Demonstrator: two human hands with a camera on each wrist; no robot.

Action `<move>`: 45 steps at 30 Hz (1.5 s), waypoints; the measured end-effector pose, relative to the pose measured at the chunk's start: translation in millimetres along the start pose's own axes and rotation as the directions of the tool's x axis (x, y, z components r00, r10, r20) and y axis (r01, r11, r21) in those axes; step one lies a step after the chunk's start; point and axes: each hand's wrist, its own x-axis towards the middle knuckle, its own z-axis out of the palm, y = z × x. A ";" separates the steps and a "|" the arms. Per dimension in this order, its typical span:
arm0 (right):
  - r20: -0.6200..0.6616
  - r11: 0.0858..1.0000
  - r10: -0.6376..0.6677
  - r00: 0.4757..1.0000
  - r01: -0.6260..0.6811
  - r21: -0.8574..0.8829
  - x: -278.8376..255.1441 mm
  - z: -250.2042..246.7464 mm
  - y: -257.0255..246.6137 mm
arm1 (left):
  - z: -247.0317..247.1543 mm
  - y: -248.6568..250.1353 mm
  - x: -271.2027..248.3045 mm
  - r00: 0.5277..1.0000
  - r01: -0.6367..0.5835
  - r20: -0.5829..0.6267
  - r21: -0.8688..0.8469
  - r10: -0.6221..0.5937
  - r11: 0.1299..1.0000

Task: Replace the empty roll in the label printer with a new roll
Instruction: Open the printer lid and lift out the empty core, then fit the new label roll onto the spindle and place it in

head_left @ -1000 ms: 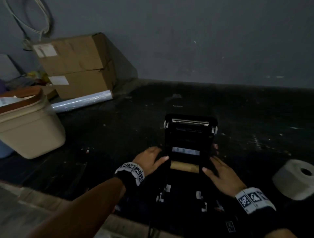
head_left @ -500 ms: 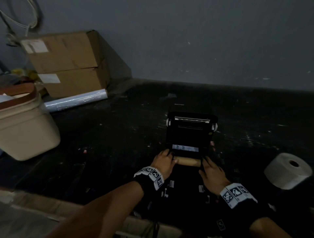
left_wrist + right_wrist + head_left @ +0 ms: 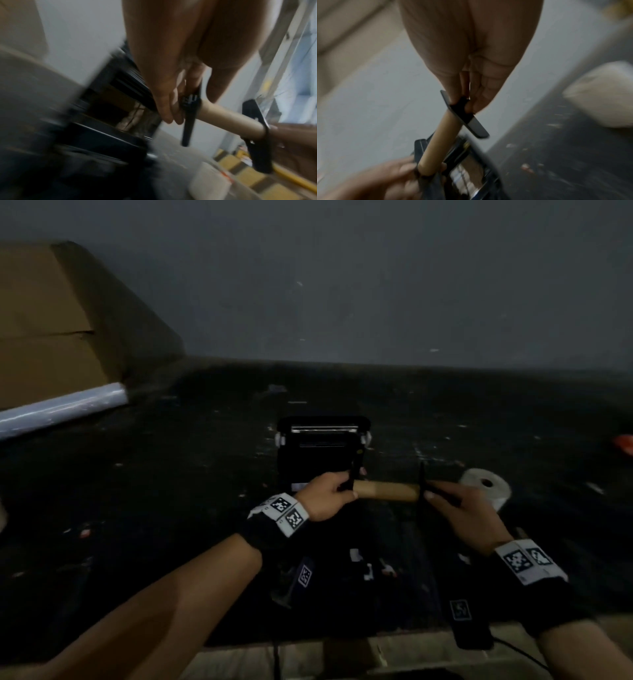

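The black label printer [image 3: 322,453] stands with its lid up on the dark table [image 3: 171,491]. In front of it and to its right I hold the empty brown cardboard core [image 3: 385,491] on its black spindle, lifted clear of the printer. My left hand [image 3: 330,496] grips the spindle's left end by its black guide plate [image 3: 188,121]. My right hand [image 3: 455,503] pinches the right end at the other guide plate [image 3: 465,115]. The new white label roll [image 3: 486,487] lies on the table just behind my right hand.
Stacked cardboard boxes [image 3: 51,330] and a roll of clear film [image 3: 61,409] sit at the back left against the grey wall. A small red object [image 3: 625,443] lies at the far right. Black cables and a tagged device [image 3: 469,628] hang at the table's near edge.
Both hands have lifted the core and spindle out of the printer bay and carried it to the right. The camera view has swung right too.
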 end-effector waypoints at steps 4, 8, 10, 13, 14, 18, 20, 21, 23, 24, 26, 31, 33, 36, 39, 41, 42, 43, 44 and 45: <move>-0.116 0.940 0.213 0.970 -0.171 0.295 -17.4 -29.0 35.2 | 34.4 22.1 13.2 0.987 -0.098 0.112 -0.175 0.119 0.980; -0.129 0.841 0.320 0.939 -0.218 0.496 -18.8 -43.4 63.5 | 60.2 37.9 27.1 0.985 -0.009 0.156 -0.402 0.078 0.916; -0.120 0.809 0.333 0.935 -0.219 0.545 -15.2 -47.1 74.5 | 70.1 41.2 37.1 0.984 0.020 0.169 -0.430 0.059 0.903; -0.099 0.775 0.319 0.942 -0.199 0.600 -4.3 -56.8 90.4 | 84.5 49.3 52.8 0.984 0.049 0.176 -0.449 0.034 0.892; -0.085 0.767 0.315 0.945 -0.201 0.610 0.7 -61.6 96.8 | 89.9 50.3 60.4 0.986 0.063 0.164 -0.462 0.015 0.884; -0.065 0.772 0.311 0.948 -0.212 0.600 20.3 -87.0 121.5 | 111.9 56.5 86.9 0.993 0.111 0.043 -0.577 -0.106 0.809; -0.078 0.775 0.319 0.945 -0.212 0.595 28.7 -97.3 140.2 | 123.0 55.4 97.8 0.980 0.138 -0.031 -0.613 -0.199 0.778; -0.076 0.769 0.326 0.942 -0.218 0.601 32.3 -101.3 148.9 | 128.2 52.7 102.4 0.967 0.154 -0.073 -0.598 -0.244 0.786; -0.050 0.753 0.347 0.937 -0.246 0.611 41.2 -106.8 162.1 | 137.3 45.5 112.1 0.936 0.215 -0.145 -0.486 -0.321 0.847; -0.030 0.746 0.347 0.937 -0.256 0.614 45.4 -107.6 167.6 | 141.2 39.7 117.4 0.919 0.268 -0.177 -0.373 -0.352 0.888; 0.014 0.738 0.333 0.943 -0.270 0.618 53.4 -105.6 176.2 | 151.4 28.1 124.3 0.888 0.398 -0.233 -0.040 -0.396 0.916; 0.126 0.657 0.330 0.935 -0.324 0.681 62.3 -100.0 185.9 | 188.3 13.6 127.3 0.886 0.455 -0.263 0.333 -0.382 0.826; 0.166 0.628 0.316 0.934 -0.337 0.701 63.8 -100.3 190.0 | 198.4 6.1 127.6 0.872 0.486 -0.250 0.357 -0.420 0.797; 0.216 0.610 0.298 0.930 -0.359 0.707 66.2 -100.5 196.6 | 204.9 -2.6 124.4 0.851 0.523 -0.258 0.342 -0.457 0.781; 0.239 0.608 0.298 0.924 -0.377 0.699 64.4 -98.7 198.7 | 208.2 -12.2 119.4 0.856 0.517 -0.248 0.367 -0.455 0.773; 0.240 0.618 0.293 0.925 -0.375 0.691 61.6 -97.1 197.8 | 208.1 -17.5 115.7 0.848 0.530 -0.239 0.371 -0.473 0.763; 0.239 0.622 0.289 0.927 -0.372 0.689 60.2 -96.3 197.5 | 207.7 -19.0 113.7 0.847 0.532 -0.239 0.368 -0.475 0.763; 0.240 0.626 0.287 0.928 -0.371 0.686 58.7 -96.4 196.9 | 207.6 -19.4 112.1 0.852 0.524 -0.236 0.363 -0.468 0.770; 0.243 0.630 0.289 0.926 -0.375 0.680 57.0 -95.6 196.2 | 207.6 -19.0 110.1 0.862 0.507 -0.234 0.355 -0.451 0.785; 0.249 0.631 0.293 0.923 -0.382 0.675 56.0 -93.9 195.6 | 206.7 -18.0 108.0 0.875 0.482 -0.240 0.344 -0.421 0.805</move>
